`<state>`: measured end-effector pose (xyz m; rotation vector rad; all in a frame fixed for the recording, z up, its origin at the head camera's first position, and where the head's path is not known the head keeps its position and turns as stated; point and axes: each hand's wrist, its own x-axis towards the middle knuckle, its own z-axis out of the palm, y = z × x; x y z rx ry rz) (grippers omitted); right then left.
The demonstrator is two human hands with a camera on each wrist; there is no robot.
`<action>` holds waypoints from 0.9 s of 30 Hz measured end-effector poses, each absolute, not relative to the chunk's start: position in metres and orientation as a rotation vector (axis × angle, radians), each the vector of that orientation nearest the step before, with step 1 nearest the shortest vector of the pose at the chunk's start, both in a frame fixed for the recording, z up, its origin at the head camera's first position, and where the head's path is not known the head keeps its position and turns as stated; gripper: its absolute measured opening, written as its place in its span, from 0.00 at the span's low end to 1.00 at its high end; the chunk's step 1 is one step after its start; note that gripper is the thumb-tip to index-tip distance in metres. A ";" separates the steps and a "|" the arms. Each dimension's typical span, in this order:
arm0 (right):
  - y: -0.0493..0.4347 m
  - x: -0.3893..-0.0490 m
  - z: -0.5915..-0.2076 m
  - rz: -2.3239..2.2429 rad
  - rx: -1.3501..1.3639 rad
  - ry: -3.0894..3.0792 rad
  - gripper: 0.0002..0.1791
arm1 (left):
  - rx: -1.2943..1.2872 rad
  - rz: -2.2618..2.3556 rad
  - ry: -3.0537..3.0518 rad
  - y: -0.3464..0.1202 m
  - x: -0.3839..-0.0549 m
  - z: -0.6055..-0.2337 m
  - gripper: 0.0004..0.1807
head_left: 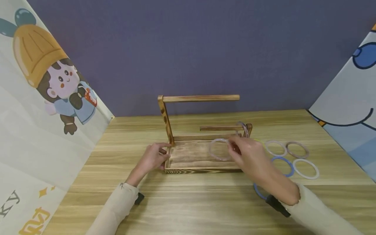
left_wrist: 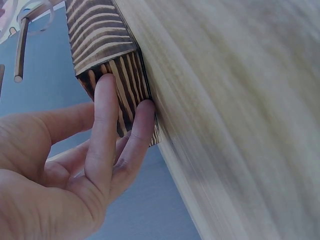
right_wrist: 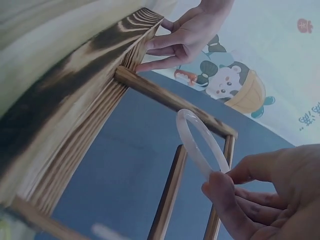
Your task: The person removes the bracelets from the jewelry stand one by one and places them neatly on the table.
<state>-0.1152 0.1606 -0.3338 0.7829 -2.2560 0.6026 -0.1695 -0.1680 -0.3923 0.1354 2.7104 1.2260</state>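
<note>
A wooden bangle stand point(head_left: 202, 171) with a tray base, a high bar point(head_left: 201, 98) and a lower bar point(head_left: 217, 128) stands on the table. My left hand point(head_left: 154, 156) touches the tray's left end; its fingertips press on the striped end face point(left_wrist: 132, 85) in the left wrist view. Over the tray, my right hand point(head_left: 249, 156) pinches a translucent pale bangle point(right_wrist: 194, 145) between thumb and fingers. The bangle is tilted and apart from both bars. A purplish bangle point(head_left: 246, 130) hangs round the lower bar near its right post. My right hand hides part of the tray's right end.
Right of the stand, several bangles lie flat on the table: a pale one point(head_left: 275, 154), a brownish one point(head_left: 307, 154), a white one point(head_left: 309, 178) and a blue one point(head_left: 292, 169). Another blue bangle point(head_left: 259, 193) is partly under my right forearm. A dark panel point(head_left: 188, 49) rises behind.
</note>
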 end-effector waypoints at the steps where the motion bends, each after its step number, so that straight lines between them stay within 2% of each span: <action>1: 0.165 -0.113 -0.335 0.603 0.774 -2.253 0.06 | 0.131 1.227 2.708 -0.168 -0.169 -0.392 0.27; 6: 0.186 -0.105 -0.342 0.602 0.711 -2.294 0.08 | 0.115 1.242 2.701 -0.168 -0.168 -0.392 0.26; 20: 0.255 -0.075 -0.370 0.566 0.430 -2.448 0.05 | 0.122 1.230 2.701 -0.165 -0.168 -0.389 0.26; 27: 0.280 -0.066 -0.381 0.600 0.373 -2.440 0.07 | 0.114 1.229 2.704 -0.166 -0.167 -0.389 0.26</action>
